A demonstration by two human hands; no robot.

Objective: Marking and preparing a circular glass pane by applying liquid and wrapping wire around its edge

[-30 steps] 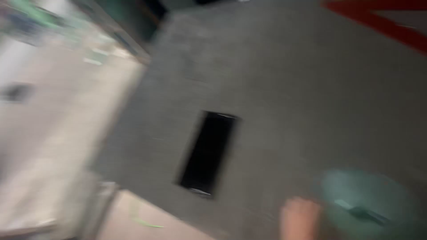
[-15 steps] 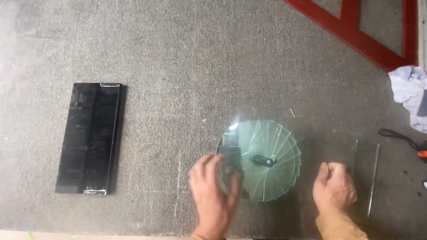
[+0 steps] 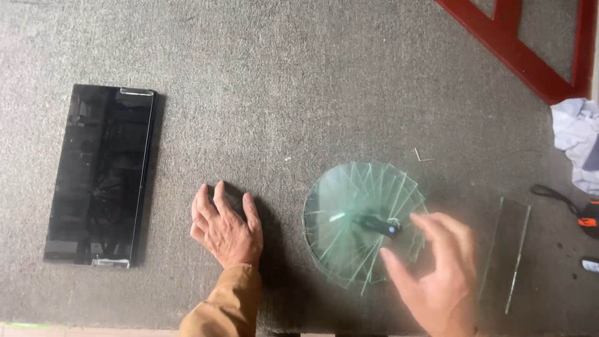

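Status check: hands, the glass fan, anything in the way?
Left hand flat on grey carpet. Right hand open over fanned glass strips. Loose glass strip at right.

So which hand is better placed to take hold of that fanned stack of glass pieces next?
Probably the right hand: it hovers, fingers spread, over the fanned glass stack beside its dark centre piece. The left hand lies flat on the grey carpet, apart from the glass.
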